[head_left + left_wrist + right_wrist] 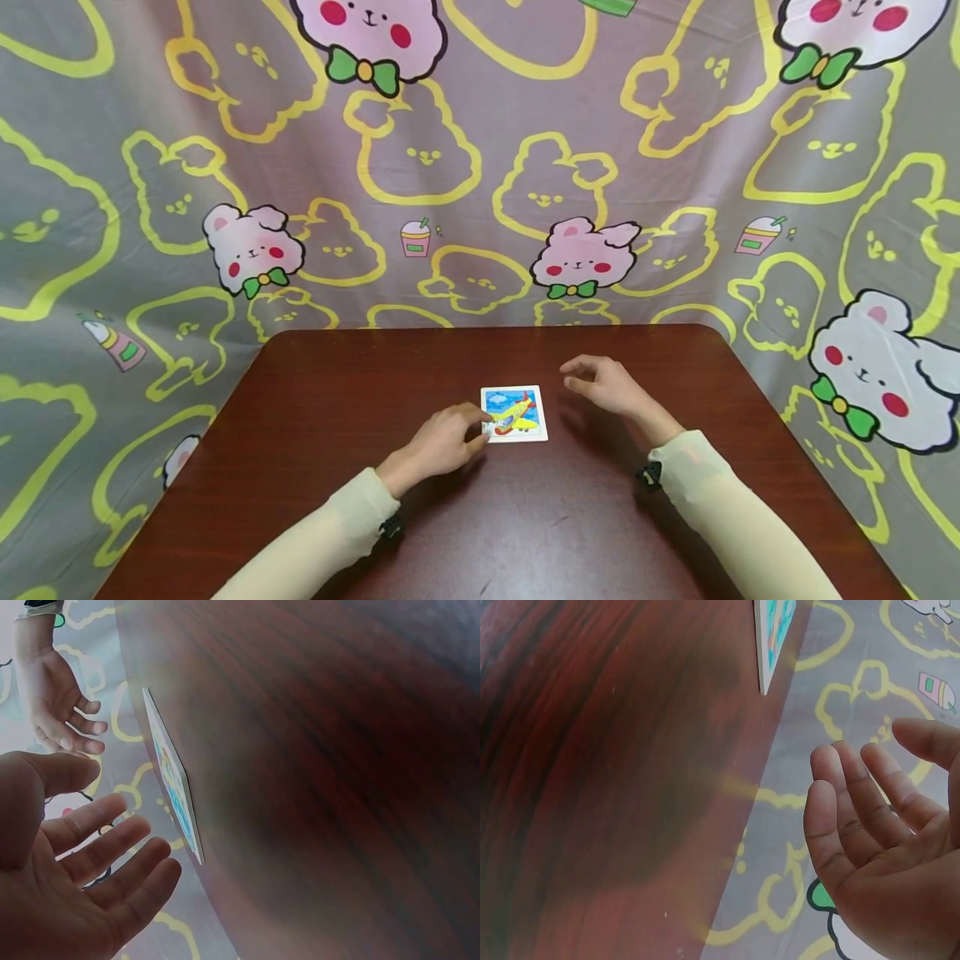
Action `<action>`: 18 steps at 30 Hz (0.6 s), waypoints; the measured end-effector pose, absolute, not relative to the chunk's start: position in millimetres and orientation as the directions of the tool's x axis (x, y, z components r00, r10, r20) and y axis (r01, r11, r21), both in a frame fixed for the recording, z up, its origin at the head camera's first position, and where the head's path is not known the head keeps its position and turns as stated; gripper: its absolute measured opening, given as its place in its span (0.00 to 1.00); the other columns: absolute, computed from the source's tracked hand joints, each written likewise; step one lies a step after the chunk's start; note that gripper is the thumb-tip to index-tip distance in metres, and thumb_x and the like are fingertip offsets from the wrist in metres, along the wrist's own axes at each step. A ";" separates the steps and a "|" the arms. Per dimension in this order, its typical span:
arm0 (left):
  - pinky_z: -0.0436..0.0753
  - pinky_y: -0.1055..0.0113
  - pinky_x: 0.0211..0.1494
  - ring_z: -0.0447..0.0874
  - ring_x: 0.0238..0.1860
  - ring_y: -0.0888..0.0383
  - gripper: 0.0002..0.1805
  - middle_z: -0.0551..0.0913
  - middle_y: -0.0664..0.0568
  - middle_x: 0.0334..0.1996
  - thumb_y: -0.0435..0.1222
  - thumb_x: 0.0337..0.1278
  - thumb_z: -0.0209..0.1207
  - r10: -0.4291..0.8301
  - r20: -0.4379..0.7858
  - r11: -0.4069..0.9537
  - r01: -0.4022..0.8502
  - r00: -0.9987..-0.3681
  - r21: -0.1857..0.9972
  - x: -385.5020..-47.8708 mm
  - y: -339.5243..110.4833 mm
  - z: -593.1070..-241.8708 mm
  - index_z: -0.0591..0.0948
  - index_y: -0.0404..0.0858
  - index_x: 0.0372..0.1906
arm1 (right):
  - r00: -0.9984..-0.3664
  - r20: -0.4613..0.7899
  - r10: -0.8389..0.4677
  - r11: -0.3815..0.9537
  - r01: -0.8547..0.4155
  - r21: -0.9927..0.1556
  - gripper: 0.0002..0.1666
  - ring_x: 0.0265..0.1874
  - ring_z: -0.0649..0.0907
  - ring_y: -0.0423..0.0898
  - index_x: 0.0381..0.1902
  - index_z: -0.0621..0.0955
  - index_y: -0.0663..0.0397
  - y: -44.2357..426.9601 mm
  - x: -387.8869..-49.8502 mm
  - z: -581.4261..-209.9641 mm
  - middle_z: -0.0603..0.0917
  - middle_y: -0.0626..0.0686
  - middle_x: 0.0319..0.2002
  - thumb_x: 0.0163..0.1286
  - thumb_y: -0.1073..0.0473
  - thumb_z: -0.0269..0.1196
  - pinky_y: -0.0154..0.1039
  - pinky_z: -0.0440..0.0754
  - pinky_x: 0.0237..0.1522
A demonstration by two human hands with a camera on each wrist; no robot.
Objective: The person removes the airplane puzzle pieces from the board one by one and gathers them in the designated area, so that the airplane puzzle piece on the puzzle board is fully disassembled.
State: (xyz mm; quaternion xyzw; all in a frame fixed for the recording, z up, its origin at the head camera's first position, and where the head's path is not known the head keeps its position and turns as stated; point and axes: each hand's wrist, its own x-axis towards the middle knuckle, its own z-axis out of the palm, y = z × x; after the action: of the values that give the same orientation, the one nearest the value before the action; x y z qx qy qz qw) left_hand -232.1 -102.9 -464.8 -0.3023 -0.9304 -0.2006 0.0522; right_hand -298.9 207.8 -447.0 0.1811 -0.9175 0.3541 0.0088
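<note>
A square white-bordered picture puzzle or card (514,414) lies flat on the brown table, printed with a yellow and red airplane on blue sky. My left hand (444,439) hovers at its left edge, fingers loosely bent and partly over that edge in the head view. In the left wrist view the left hand (97,862) has relaxed, spread fingers with nothing between them, apart from the square board (174,776). To the right of the board is my right hand (609,385), fingers relaxed and holding nothing. The right wrist view shows the right hand (885,832) apart from the board (772,641).
The dark brown wooden table (525,533) has rounded far corners. A grey curtain (480,167) with yellow outlines and cartoon bears hangs behind it and along both sides. Dark wrist devices (392,526) sit by the cream sleeves (330,533).
</note>
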 end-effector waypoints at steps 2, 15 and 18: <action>0.82 0.54 0.56 0.85 0.52 0.51 0.16 0.86 0.49 0.49 0.39 0.62 0.63 0.547 0.213 0.732 0.586 -0.809 0.347 -231.8 -101.8 -465.0 0.85 0.38 0.53 | -0.933 0.144 -0.330 0.677 -0.340 -0.652 0.16 0.43 0.85 0.48 0.51 0.85 0.55 204.8 -298.9 -448.3 0.89 0.52 0.44 0.68 0.57 0.65 0.42 0.81 0.43; 0.78 0.51 0.64 0.80 0.62 0.48 0.21 0.82 0.45 0.59 0.39 0.65 0.60 0.585 0.102 0.745 0.583 -0.805 0.324 -230.8 -96.4 -464.1 0.81 0.38 0.61 | -0.926 0.122 -0.358 0.652 -0.342 -0.677 0.15 0.40 0.85 0.45 0.50 0.85 0.56 186.1 -299.7 -453.2 0.89 0.52 0.43 0.67 0.57 0.66 0.40 0.80 0.39; 0.77 0.50 0.66 0.79 0.64 0.47 0.22 0.80 0.44 0.62 0.40 0.66 0.60 0.588 0.072 0.757 0.579 -0.806 0.302 -230.7 -95.6 -464.7 0.80 0.39 0.62 | -0.925 0.116 -0.362 0.648 -0.340 -0.682 0.15 0.36 0.84 0.43 0.50 0.85 0.56 180.8 -300.8 -454.3 0.89 0.52 0.42 0.67 0.58 0.66 0.39 0.80 0.38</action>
State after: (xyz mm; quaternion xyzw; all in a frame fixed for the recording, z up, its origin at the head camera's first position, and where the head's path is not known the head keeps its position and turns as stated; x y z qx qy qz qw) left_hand -230.7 -95.6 -464.7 -0.3113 -0.9372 -0.1565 -0.0137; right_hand -300.8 180.8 -454.3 0.1934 -0.9075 0.3725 -0.0152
